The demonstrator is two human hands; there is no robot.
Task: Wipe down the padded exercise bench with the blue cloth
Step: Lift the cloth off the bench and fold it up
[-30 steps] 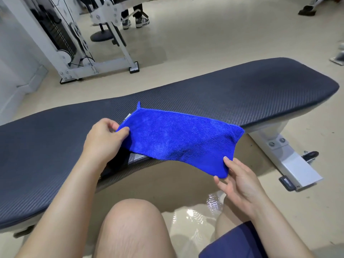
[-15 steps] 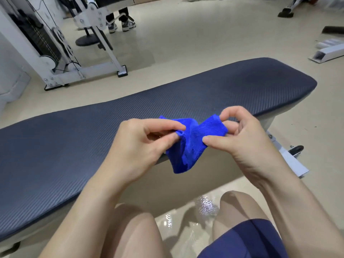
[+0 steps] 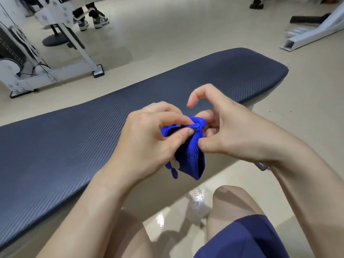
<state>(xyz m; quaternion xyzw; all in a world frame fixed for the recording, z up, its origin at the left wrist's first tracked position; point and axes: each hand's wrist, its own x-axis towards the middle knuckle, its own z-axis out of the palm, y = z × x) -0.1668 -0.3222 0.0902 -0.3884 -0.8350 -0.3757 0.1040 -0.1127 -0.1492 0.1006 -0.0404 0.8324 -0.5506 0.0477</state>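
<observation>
A person is sitting beside a padded bench, holding a bunched blue cloth in the air just above the bench's near edge. The left hand is pinching the top of the cloth between thumb and forefinger, and the right hand is pressing its thumb against the cloth's right side while its forefinger is curling free above. The two hands are sitting close together, almost touching, with the cloth folded between them and its lower end hanging past the bench edge toward the pale floor. The dark, ribbed bench top is running from lower left to a rounded end at upper right, and its whole surface is lying bare on both sides of the hands. Bare knees and navy shorts are filling the bottom of the view, close to the bench's near side. Beyond the far edge, open floor is separating the bench from a white weight machine at upper left, where a second person's sneakers are standing, and from a white frame at upper right.
</observation>
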